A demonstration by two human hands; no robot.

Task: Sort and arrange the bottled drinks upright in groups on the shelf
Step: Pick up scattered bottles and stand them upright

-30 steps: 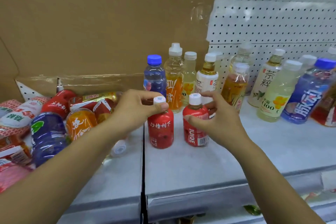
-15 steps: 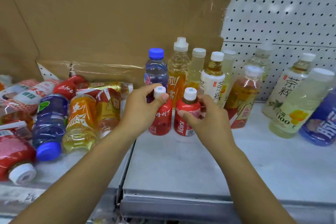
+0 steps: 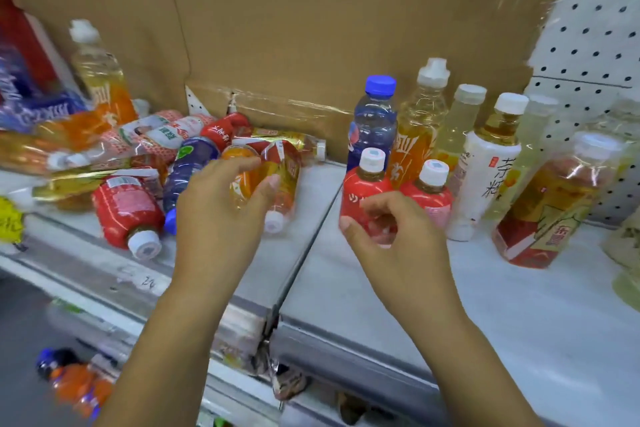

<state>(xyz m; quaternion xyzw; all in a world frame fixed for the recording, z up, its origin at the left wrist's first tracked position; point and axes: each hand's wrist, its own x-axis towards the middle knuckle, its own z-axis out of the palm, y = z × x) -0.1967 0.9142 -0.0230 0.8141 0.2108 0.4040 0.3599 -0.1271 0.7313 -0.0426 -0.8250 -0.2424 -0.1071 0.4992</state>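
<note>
We see left red bottle (image 3: pixel 363 191) and right red bottle (image 3: pixel 433 198) upright, touching, on the shelf (image 3: pixel 519 305). Right hand (image 3: pixel 398 243) is curled at the left one; can't tell if it grips. Left hand (image 3: pixel 221 215) is spread wide over the lying orange bottle (image 3: pixel 242 184).

Bottles (image 3: pixel 372 135) – clear glossy plastic; shelf (image 3: pixel 519 305) – matt grey metal; backing cardboard (image 3: pixel 311 17) – matt brown.

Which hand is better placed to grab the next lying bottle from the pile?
Left. The left hand is open right at the lying orange bottle; the right hand is farther off, by the standing red bottles.
</note>
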